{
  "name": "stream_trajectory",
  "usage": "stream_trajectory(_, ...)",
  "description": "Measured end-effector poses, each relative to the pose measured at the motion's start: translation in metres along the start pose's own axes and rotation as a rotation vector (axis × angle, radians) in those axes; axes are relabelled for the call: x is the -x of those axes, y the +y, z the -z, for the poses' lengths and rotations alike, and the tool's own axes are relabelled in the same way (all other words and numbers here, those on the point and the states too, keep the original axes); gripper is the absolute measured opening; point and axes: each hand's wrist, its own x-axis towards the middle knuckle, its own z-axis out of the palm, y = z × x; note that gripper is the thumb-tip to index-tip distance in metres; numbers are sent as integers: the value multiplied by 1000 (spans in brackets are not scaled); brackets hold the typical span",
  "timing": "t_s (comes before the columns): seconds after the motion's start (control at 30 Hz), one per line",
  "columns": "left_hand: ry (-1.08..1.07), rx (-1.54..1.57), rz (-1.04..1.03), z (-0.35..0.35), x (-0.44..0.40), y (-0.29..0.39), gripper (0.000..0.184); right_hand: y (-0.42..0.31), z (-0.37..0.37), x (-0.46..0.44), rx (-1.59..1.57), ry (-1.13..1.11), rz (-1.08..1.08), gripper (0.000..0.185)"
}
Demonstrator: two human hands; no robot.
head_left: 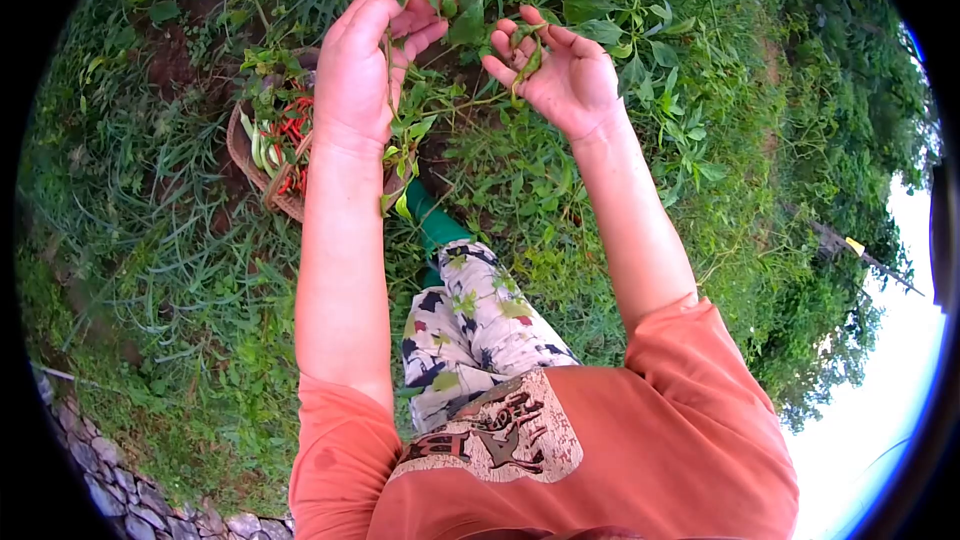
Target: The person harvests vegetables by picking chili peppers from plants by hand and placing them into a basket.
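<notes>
My left hand (365, 55) is raised among the leafy stems of a pepper plant (470, 25), palm turned inward and fingers loosely curved and apart. A thin stem runs down across its palm, and a small green chili pepper (448, 5) hangs by its fingertips. To the right, my right hand (565, 75) has its palm up, fingers curled around a green shoot (530, 62) with narrow, twisted pods or leaves. Whether these are peppers or curled leaves I cannot tell. The shoot appears still joined to a stem.
A woven basket (240, 145) with red chili peppers (292, 125) and long pale green vegetables (262, 150) stands on the ground, partly behind my left forearm. Green boots (435, 220) stand among grass and weeds. A stone wall (120, 485) lies at lower left.
</notes>
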Motion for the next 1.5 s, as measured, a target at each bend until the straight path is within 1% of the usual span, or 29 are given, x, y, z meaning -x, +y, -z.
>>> stream_trajectory(0.07, -10, 2, 2, 0, -1, 1, 20, -7, 4, -14, -30, 32, 54, 33)
stream_trajectory(0.13, -30, 20, 49, 2, -2, 1, 21, -13, 3, -28, -39, 248, 163, 49)
stream_trajectory(0.17, -25, 49, 75, 5, -4, -1, 20, -17, 3, -29, 115, 224, 226, 65)
stream_trajectory(0.2, -28, 46, 71, 7, -5, -3, 20, -20, 3, -27, 345, 312, 295, 69)
stream_trajectory(0.27, -121, 131, 147, 5, -4, -3, 23, -20, -7, -22, 568, 305, 348, 66)
stream_trajectory(0.3, -137, 150, 146, 4, -3, -4, 24, -14, -16, -13, 743, 331, 393, 53)
stream_trajectory(0.33, -138, 152, 149, 3, -2, -4, 24, -8, -16, -11, 745, 335, 393, 53)
stream_trajectory(0.4, -134, 128, 146, 0, -1, -5, 19, 1, -15, -9, 847, 14, 375, 39)
stream_trajectory(0.43, -137, 127, 146, -1, 0, -6, 19, 4, -30, -4, 886, -78, 445, 29)
stream_trajectory(0.5, -61, 53, 144, -2, 0, -9, 20, 4, -41, -4, 915, -118, 437, 29)
stream_trajectory(0.57, -55, 28, 157, -2, 0, -12, 21, 6, -51, -3, 936, -170, 376, 28)
stream_trajectory(0.6, -48, 6, 167, -2, 1, -14, 21, 8, -54, -4, 932, -166, 377, 28)
stream_trajectory(0.67, -39, -31, 210, -8, 4, -9, 21, 8, -59, -6, 1005, -51, 441, 27)
stream_trajectory(0.83, -5, -138, 265, -14, 8, -4, 22, 5, -56, -6, 1005, -44, 494, 21)
stream_trajectory(0.87, 52, -235, 222, -15, 9, -4, 22, 8, -52, -10, 1004, -36, 503, 21)
stream_trajectory(0.93, 109, -399, 156, -16, 7, -8, 21, 10, -47, -18, 780, -14, 547, 21)
stream_trajectory(0.97, 107, -439, 123, -14, 8, -9, 19, 7, -51, -12, 880, 45, 559, 20)
stream_trajectory(1.0, 110, -477, 92, -12, 9, -10, 18, 11, -57, -9, 649, 5, 528, 18)
stream_trajectory(1.07, 133, -463, 102, -12, 9, -13, 17, 13, -53, -14, 665, -70, 522, 15)
stream_trajectory(1.13, 110, -458, 104, -13, 7, -14, 17, 17, -53, -12, 660, 17, 488, 12)
stream_trajectory(1.17, 106, -440, 97, -14, 6, -14, 17, 17, -54, -15, 718, 16, 553, 15)
stream_trajectory(1.2, 106, -424, 91, -12, 6, -14, 17, 17, -53, -16, 716, 15, 552, 15)
stream_trajectory(1.23, 86, -474, 98, -11, 5, -14, 25, 15, -54, -14, 718, -1, 531, 19)
stream_trajectory(1.27, 106, -482, 100, -16, 6, -11, 25, 17, -54, -13, 716, -22, 501, 24)
stream_trajectory(1.3, 83, -450, 105, -19, 8, -7, 31, 16, -49, -13, 685, -29, 444, 32)
stream_trajectory(1.37, 88, -481, 67, -12, 13, -1, 44, 14, -39, -2, 558, 38, 302, 38)
stream_trajectory(1.4, 115, -497, 65, -2, 19, 5, 44, 13, -27, 5, 511, 32, 240, 37)
stream_trajectory(1.47, 263, -523, -49, 21, 25, 10, 43, 20, -8, 26, 516, -10, 151, 37)
stream_trajectory(1.5, 311, -479, -29, 34, 34, 12, 41, 28, -1, 40, 474, -19, 52, 38)
